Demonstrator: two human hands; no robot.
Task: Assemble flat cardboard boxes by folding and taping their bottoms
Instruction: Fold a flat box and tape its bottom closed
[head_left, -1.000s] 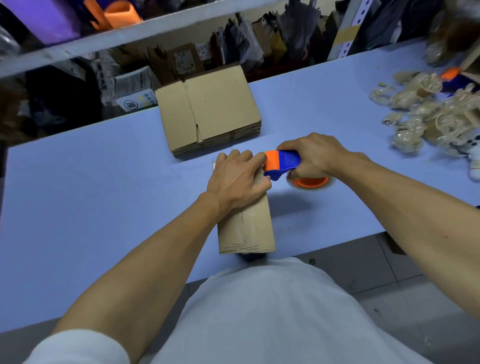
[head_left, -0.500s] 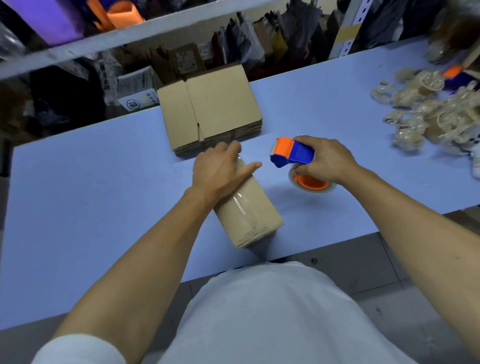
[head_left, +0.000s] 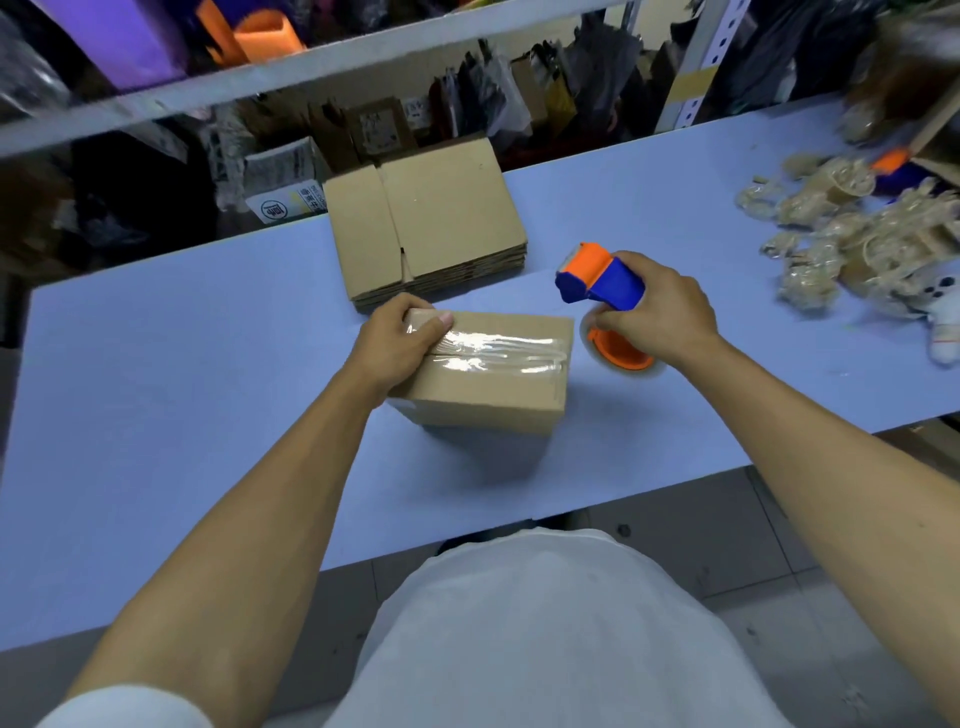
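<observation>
Hands (head_left: 400, 340) (head_left: 657, 314) clamped on taped box (head_left: 488, 379) and tape dispenser (head_left: 602, 283), blue table (head_left: 156, 415) before cluttered shelves (head_left: 322, 62).

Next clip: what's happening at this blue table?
A person is taping up cardboard boxes. The left hand grips the far-left end of a small box whose upturned seam is already covered with clear tape. The right hand holds an orange-and-blue tape dispenser just off the box's right end. A stack of flat boxes waits behind, on the table.
</observation>
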